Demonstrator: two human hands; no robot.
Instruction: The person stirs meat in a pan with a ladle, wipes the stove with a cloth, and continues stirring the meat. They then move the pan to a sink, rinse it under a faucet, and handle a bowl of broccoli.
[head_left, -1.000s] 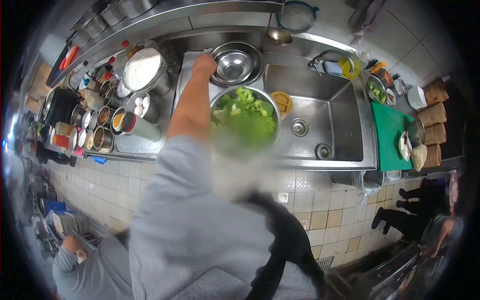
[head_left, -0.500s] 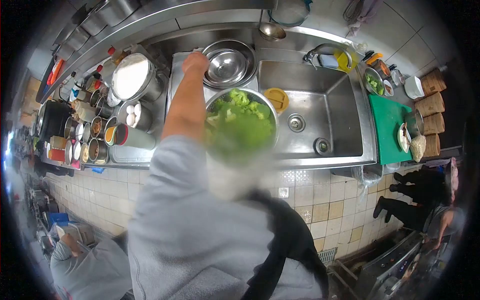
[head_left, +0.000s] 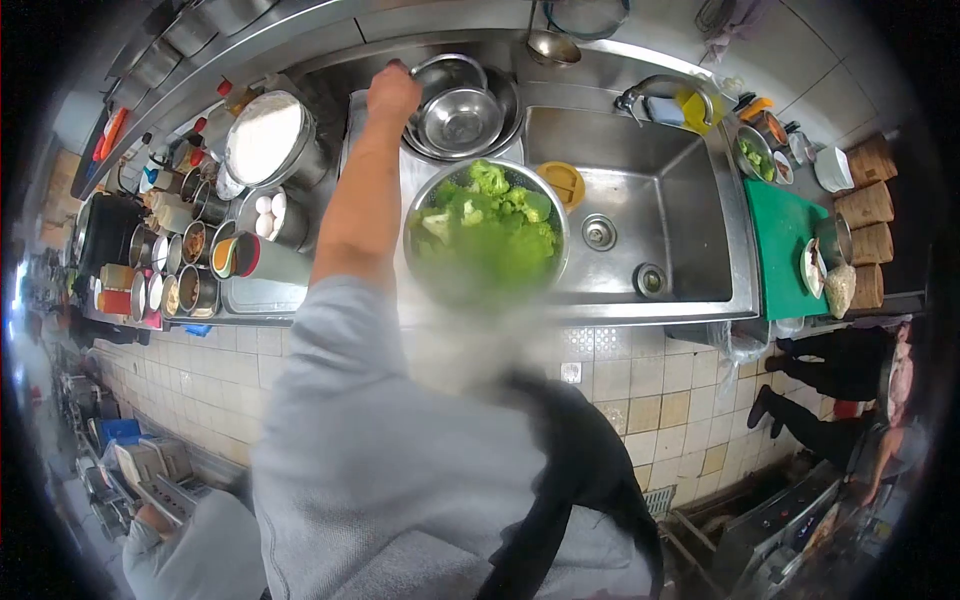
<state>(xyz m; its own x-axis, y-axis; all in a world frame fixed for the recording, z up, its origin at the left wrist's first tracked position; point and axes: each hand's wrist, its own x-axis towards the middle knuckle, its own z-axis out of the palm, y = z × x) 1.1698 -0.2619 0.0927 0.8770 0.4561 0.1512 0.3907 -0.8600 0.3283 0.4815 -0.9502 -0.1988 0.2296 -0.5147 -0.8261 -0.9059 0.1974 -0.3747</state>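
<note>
My left hand (head_left: 393,92) reaches up past the left of the stacked metal bowls, fingers curled on the edge of a steel bowl (head_left: 449,76) whose rim stands raised behind the others. In front of it a small shiny bowl (head_left: 461,122) sits inside a wider steel bowl (head_left: 511,122). Nearer to my body stands a perforated colander (head_left: 413,222) full of broccoli (head_left: 490,215), its near part blurred. My right hand is out of sight.
To the right is a steel sink (head_left: 690,230) with a yellow lid-like piece (head_left: 561,185) at its edge. A green cutting board (head_left: 778,235) lies beyond. Eggs (head_left: 268,213), a white-topped pot (head_left: 266,140) and several small containers crowd the left. Other people stand behind.
My left hand has moved up and away from me, and a bowl rim now shows raised behind the small bowl. The whole view has shifted slightly.
</note>
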